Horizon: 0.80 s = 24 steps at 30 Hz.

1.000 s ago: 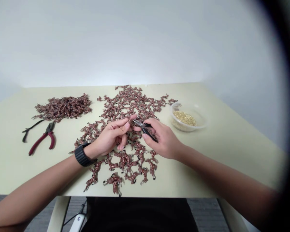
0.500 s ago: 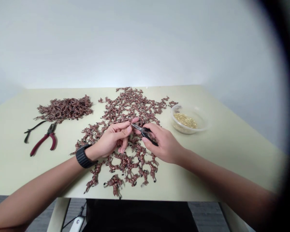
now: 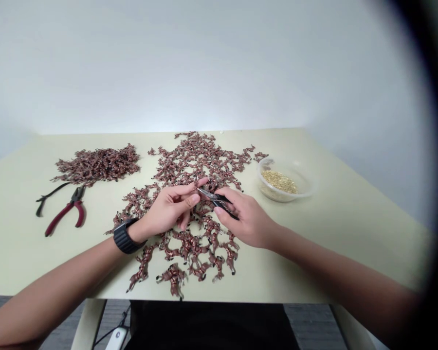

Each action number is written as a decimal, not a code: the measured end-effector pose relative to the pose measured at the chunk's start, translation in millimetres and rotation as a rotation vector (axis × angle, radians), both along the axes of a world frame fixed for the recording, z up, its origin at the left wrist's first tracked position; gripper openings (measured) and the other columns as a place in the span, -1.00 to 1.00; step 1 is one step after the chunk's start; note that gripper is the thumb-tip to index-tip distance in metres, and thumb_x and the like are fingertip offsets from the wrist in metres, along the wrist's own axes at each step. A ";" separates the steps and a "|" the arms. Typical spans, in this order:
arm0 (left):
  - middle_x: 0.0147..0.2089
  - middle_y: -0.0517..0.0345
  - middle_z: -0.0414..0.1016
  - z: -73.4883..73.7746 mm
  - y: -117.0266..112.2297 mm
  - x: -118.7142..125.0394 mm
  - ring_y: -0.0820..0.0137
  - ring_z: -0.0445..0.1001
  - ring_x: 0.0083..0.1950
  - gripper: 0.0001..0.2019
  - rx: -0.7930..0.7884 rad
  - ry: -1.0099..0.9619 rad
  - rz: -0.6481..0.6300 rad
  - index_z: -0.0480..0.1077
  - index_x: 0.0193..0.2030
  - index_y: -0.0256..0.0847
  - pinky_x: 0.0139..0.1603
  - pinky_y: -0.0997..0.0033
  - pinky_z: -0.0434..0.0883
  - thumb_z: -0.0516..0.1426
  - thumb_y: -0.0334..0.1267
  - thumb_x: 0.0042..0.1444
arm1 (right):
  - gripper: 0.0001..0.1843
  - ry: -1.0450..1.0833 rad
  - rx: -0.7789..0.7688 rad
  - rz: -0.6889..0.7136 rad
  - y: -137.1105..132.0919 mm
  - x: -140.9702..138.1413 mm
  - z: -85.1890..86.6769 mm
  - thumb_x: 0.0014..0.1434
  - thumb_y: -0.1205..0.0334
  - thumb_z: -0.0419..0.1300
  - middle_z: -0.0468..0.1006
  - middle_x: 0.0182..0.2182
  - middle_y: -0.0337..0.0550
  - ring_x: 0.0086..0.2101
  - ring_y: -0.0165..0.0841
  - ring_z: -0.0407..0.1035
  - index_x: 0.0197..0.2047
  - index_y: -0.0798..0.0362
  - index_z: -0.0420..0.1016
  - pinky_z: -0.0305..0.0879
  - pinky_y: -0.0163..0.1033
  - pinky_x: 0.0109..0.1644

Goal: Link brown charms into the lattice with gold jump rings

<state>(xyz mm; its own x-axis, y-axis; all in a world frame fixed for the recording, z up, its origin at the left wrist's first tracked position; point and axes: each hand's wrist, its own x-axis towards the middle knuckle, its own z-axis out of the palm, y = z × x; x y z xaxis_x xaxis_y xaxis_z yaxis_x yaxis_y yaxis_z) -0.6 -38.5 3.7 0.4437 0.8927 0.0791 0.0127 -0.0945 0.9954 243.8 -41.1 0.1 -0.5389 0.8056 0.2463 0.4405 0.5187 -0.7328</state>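
Observation:
My right hand (image 3: 250,218) is closed around small black-handled needle-nose pliers (image 3: 219,199), whose metal jaws point left and reach my left fingertips. My left hand (image 3: 173,206) is pinched, with the index finger stretched along the top and the thumb below. What it holds at the plier tips is mostly hidden and too small to name. Under and around both hands lie many small shiny brown horse-like figurines (image 3: 172,279), spread across the middle of the table.
A heap of similar brown figurines (image 3: 98,164) lies at the left. In front of it are red-handled pliers (image 3: 68,211) and a thin black strap-like piece (image 3: 49,197). On the right, a clear plastic bowl (image 3: 306,195) holds small gold-coloured pieces (image 3: 280,182). The pale table (image 3: 277,277) meets a wall behind.
Both hands stay almost in place. The left thumb and the plier tips have shifted very slightly; a bit of brown shows more at the left fingertips.

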 end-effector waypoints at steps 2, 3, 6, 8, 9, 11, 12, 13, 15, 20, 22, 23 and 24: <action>0.39 -0.17 0.36 -4.1 2.2 -2.0 0.56 0.49 -0.63 -0.76 0.186 0.100 0.069 0.61 0.07 -0.11 -0.67 0.49 0.46 0.20 -0.20 0.34 | -0.75 0.053 -0.139 0.036 -2.2 -0.8 2.2 0.44 -0.02 0.04 0.31 -0.41 -0.28 -0.45 -0.39 0.16 -0.07 -0.03 0.36 0.10 -0.24 -0.37; 0.35 -0.11 0.42 -6.2 4.3 -3.8 0.50 0.57 -0.55 -0.75 0.325 0.148 0.101 0.60 0.09 -0.08 -0.60 0.47 0.52 0.20 -0.25 0.33 | -0.74 0.082 -0.210 0.061 -3.2 -1.1 3.2 0.45 -0.03 0.03 0.28 -0.42 -0.30 -0.46 -0.41 0.13 -0.09 -0.03 0.35 0.09 -0.25 -0.39; 0.24 0.06 0.55 -9.7 13.2 -13.3 0.26 0.68 0.01 -0.55 0.849 0.306 0.138 0.50 0.26 0.02 -0.18 0.33 0.68 0.18 -0.44 0.28 | -0.69 0.160 -0.391 0.104 -5.1 -1.1 5.4 0.45 -0.08 0.01 0.28 -0.40 -0.29 -0.45 -0.43 0.13 -0.07 -0.03 0.38 0.12 -0.28 -0.40; 0.27 0.09 0.52 -7.8 19.1 -22.7 0.23 0.58 0.21 -0.40 1.106 0.476 0.124 0.36 0.38 0.07 -0.08 0.31 0.67 0.12 -0.52 0.27 | -0.64 0.201 -0.543 0.113 -5.4 -0.6 5.8 0.43 -0.15 0.03 0.22 -0.42 -0.31 -0.46 -0.45 0.09 -0.06 -0.03 0.39 0.11 -0.31 -0.43; 0.32 0.08 0.47 -5.9 21.3 -27.4 0.27 0.61 0.16 -0.36 1.180 0.584 0.126 0.31 0.41 0.10 -0.15 0.37 0.67 0.11 -0.54 0.26 | -0.61 0.223 -0.643 0.118 -5.4 -0.4 5.8 0.41 -0.18 0.05 0.18 -0.44 -0.33 -0.48 -0.46 0.05 -0.05 -0.03 0.39 0.07 -0.33 -0.46; 0.37 0.07 0.42 -1.7 23.7 -34.7 0.41 0.69 -0.12 -0.33 1.277 0.743 0.113 0.27 0.42 0.16 -0.38 0.51 0.60 0.10 -0.55 0.26 | -0.57 0.263 -0.833 0.130 -5.1 -0.3 5.6 0.38 -0.22 0.09 0.08 -0.47 -0.37 -0.51 -0.47 -0.05 0.01 -0.03 0.37 -0.04 -0.35 -0.51; 0.38 0.07 0.41 -0.2 24.0 -36.3 0.46 0.68 -0.22 -0.33 1.288 0.781 0.108 0.27 0.41 0.19 -0.43 0.54 0.57 0.10 -0.54 0.27 | -0.55 0.274 -0.885 0.131 -4.9 -0.5 5.6 0.36 -0.23 0.10 0.05 -0.47 -0.38 -0.52 -0.47 -0.08 0.02 -0.03 0.36 -0.08 -0.35 -0.53; 0.37 0.08 0.42 0.6 23.5 -36.2 0.47 0.67 -0.24 -0.36 1.274 0.778 0.105 0.30 0.40 0.20 -0.43 0.53 0.56 0.10 -0.53 0.28 | -0.55 0.272 -0.891 0.127 -4.8 -0.9 5.8 0.36 -0.23 0.10 0.04 -0.48 -0.38 -0.52 -0.47 -0.09 0.02 -0.03 0.36 -0.10 -0.35 -0.53; 0.31 0.06 0.49 0.2 20.8 -31.0 0.40 0.67 -0.16 -0.45 1.127 0.672 0.124 0.37 0.36 0.13 -0.32 0.47 0.60 0.13 -0.45 0.30 | -0.59 0.236 -0.748 0.094 -4.5 -1.6 6.1 0.39 -0.20 0.07 0.08 -0.48 -0.37 -0.53 -0.47 -0.06 -0.05 -0.02 0.39 -0.07 -0.33 -0.52; 0.22 -0.12 0.56 -2.0 8.6 -6.4 0.56 0.50 -0.56 -0.50 0.231 0.184 0.022 0.27 0.45 -0.02 -0.56 0.50 0.48 0.13 -0.17 0.40 | -0.75 0.062 -0.095 -0.061 -2.2 0.0 4.2 0.39 -0.01 0.09 0.29 -0.47 -0.30 -0.49 -0.39 0.14 -0.02 -0.04 0.38 0.07 -0.23 -0.40; 0.23 -0.16 0.54 -1.2 4.9 -0.8 0.60 0.45 -0.61 -0.48 0.009 0.037 -0.057 0.23 0.47 -0.02 -0.62 0.53 0.40 0.11 -0.12 0.41 | -0.73 0.000 0.083 -0.091 -0.5 1.6 2.7 0.36 0.04 0.13 0.40 -0.38 -0.21 -0.40 -0.32 0.24 0.04 -0.03 0.36 0.13 -0.18 -0.32; 0.23 -0.17 0.54 -0.8 3.7 0.5 0.61 0.45 -0.61 -0.48 -0.055 -0.017 -0.082 0.23 0.47 -0.01 -0.63 0.54 0.38 0.11 -0.11 0.41 | -0.71 -0.021 0.134 -0.087 0.3 2.3 2.1 0.35 0.05 0.14 0.45 -0.31 -0.15 -0.36 -0.29 0.28 0.07 -0.02 0.36 0.17 -0.16 -0.27; 0.23 -0.17 0.54 -0.5 2.8 1.1 0.61 0.45 -0.61 -0.48 -0.099 -0.060 -0.097 0.24 0.47 0.00 -0.64 0.56 0.35 0.12 -0.10 0.40 | -0.70 -0.035 0.162 -0.075 0.9 2.8 1.7 0.34 0.07 0.14 0.48 -0.25 -0.11 -0.31 -0.27 0.31 0.08 -0.02 0.35 0.19 -0.14 -0.24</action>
<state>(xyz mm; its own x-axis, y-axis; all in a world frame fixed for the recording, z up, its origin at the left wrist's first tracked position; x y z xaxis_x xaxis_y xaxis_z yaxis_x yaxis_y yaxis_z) 0.5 -35.7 3.2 0.5258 0.8504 0.0217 -0.0511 0.0061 0.9987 246.5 -40.2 1.8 -0.4891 0.7953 0.3582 0.5059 0.5932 -0.6262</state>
